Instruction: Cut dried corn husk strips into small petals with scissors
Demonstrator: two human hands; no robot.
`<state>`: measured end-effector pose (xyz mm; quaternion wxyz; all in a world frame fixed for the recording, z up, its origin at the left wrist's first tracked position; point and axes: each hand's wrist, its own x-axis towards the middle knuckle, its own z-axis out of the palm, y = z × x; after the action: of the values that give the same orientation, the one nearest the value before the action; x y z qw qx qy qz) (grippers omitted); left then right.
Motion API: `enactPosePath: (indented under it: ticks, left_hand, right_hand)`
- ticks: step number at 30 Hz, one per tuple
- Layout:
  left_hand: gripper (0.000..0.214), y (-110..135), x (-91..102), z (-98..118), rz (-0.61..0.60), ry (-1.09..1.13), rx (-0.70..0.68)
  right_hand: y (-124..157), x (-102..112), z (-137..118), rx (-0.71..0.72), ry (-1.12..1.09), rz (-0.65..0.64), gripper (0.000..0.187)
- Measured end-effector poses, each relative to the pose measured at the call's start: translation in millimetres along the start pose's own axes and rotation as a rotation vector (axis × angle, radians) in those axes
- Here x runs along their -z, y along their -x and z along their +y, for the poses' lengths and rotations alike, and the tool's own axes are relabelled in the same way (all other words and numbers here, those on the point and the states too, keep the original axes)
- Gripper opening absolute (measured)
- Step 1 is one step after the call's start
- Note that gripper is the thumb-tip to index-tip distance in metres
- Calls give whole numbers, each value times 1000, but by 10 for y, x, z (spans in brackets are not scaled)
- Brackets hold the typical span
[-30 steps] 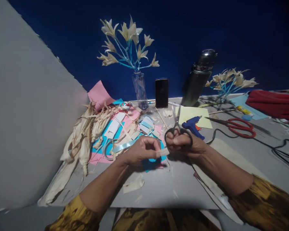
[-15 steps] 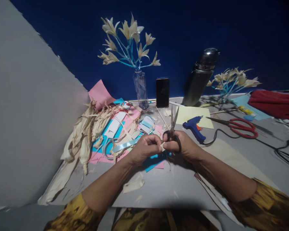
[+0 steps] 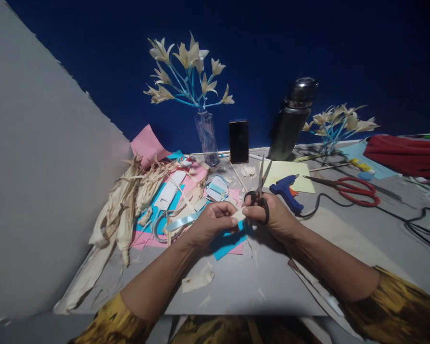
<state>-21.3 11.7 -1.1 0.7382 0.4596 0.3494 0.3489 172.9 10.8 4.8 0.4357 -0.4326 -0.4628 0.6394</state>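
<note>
Between my two hands is a small cream piece of corn husk. My left hand pinches one end of it between thumb and fingers. The thumb and fingertip of my right hand touch its other end. Black-handled scissors hang on my right hand's fingers, blades parted and pointing away from me. Blue paper lies under the hands. Nearer to me, a loose husk piece rests on the grey table.
Dried corn husks are heaped at left. Husk flowers stand in a clear bottle, beside a phone and a flask. At right lie a blue glue gun with its cord, red-handled scissors and a red cloth.
My hands have drawn slightly apart, and more of the husk piece shows between them. The scissors have shifted a little to the right. The whole view has tilted slightly upward.
</note>
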Motion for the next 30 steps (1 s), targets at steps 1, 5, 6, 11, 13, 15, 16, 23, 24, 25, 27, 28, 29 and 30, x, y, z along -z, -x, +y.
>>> enactPosePath:
  ticks: [1, 5, 6, 11, 13, 15, 16, 23, 24, 25, 27, 28, 29, 30]
  left_hand:
    - [22, -3, -10, 1, 29, -23, -4]
    - [23, -2, -53, 15, 93, -74, -23]
    - [25, 1, -67, 20, 98, -93, -24]
    - [28, 29, -122, 40, 111, -166, -31]
    - [30, 40, -117, 41, 82, -146, -29]
    - [34, 49, -98, 45, 27, -92, -10]
    - [36, 53, -87, 47, -5, -55, 2]
    - [32, 32, -84, 49, 18, 51, -37]
    - [31, 26, -94, 42, 43, 31, -46]
    - [31, 21, -105, 35, 69, 3, -57]
    - [31, 18, -125, 20, 118, -67, -81]
    - [31, 19, -131, 14, 129, -97, -88]
    - [31, 23, -134, 10, 125, -115, -91]
    - [31, 28, -133, 9, 108, -118, -90]
  right_hand:
    - [-1, -1, -3, -4, 6, -8, 31]
    - [17, -21, -1, -26, 21, -79, 35]
    - [23, -25, 3, -26, 34, -87, 34]
    - [39, -23, 32, -30, 48, -111, 29]
    - [41, -18, 35, -43, -3, -154, 28]
    - [39, -8, 25, -67, -115, -226, 29]
    - [35, 2, 16, -80, -189, -265, 30]
    - [-34, 57, 15, 16, -290, -183, 38]
    - [-32, 47, 30, 23, -253, -181, 41]
    - [-25, 34, 45, 19, -207, -171, 41]
    - [1, 4, 62, 12, -100, -132, 37]
    - [17, -8, 61, 13, -51, -117, 34]
    - [32, -17, 55, 15, -17, -113, 31]
    - [43, -21, 43, 11, -6, -124, 30]
